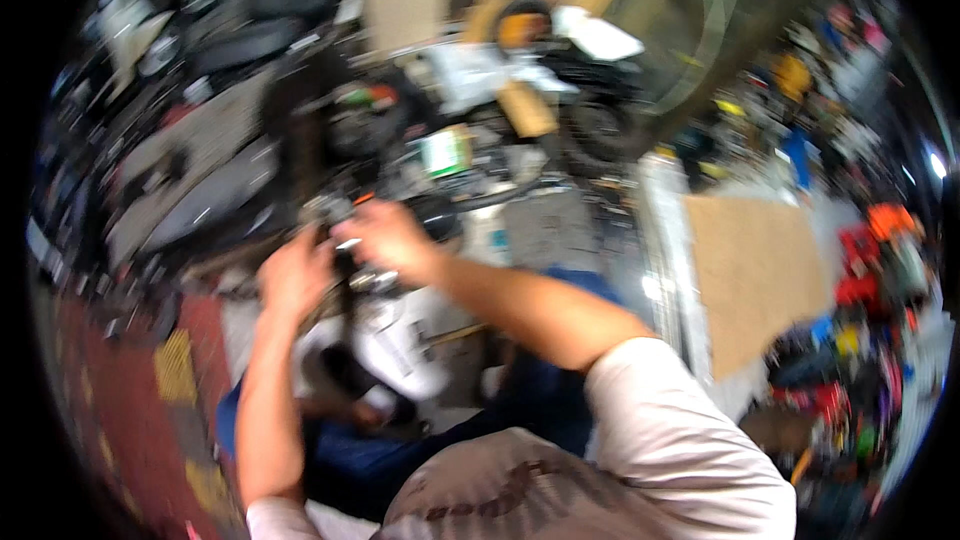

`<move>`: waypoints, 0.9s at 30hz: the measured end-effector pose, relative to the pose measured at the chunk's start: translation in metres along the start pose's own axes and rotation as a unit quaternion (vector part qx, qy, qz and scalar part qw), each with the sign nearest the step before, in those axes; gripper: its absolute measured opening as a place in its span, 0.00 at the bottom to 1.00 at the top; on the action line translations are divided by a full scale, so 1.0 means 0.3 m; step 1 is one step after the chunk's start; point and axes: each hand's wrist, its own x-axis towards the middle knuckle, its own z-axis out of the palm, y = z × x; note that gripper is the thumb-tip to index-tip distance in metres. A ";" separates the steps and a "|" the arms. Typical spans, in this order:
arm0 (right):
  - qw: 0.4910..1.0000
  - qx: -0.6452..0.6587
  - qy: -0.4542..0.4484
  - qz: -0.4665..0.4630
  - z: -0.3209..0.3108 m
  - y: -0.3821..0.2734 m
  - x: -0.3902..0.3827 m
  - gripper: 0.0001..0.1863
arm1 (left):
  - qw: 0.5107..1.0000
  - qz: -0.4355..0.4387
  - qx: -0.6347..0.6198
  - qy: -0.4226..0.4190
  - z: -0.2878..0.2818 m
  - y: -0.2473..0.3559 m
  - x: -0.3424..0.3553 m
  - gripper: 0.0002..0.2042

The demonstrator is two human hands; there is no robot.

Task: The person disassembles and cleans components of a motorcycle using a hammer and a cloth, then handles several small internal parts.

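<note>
Motion blur softens the whole view. My left hand (295,275) is closed, its fingers pressed together beside a cluster of shiny metal parts (375,282). Facing it from the right, my right hand (392,240) has its fingers curled in. What each hand grips between the fingers is too smeared to name. A small orange piece (363,198) shows just above my right fingers. A black rounded part (437,217) with a dark hose lies right of that hand. Below my hands are white and grey surfaces (400,345) between my knees in blue trousers.
A black motorcycle seat (225,190) and other dark parts crowd the left. Beyond my hands lie a green-and-white box (447,152), plastic bags (465,75) and a black ring-shaped part (597,130). On the right is a brown cardboard sheet (757,275), with jumbled coloured tools (850,360) beside it.
</note>
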 end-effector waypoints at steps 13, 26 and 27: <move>0.997 -0.018 0.071 -0.029 0.028 0.039 -0.008 0.13 | 0.997 0.056 0.043 -0.032 -0.029 0.000 0.002 0.25; 0.995 -0.032 0.076 -0.048 0.040 0.109 0.090 0.11 | 0.995 0.056 0.077 -0.015 -0.056 0.057 -0.010 0.26; 0.996 -0.032 0.073 -0.040 0.048 0.081 0.071 0.14 | 0.994 0.088 0.057 0.010 -0.057 0.034 -0.016 0.26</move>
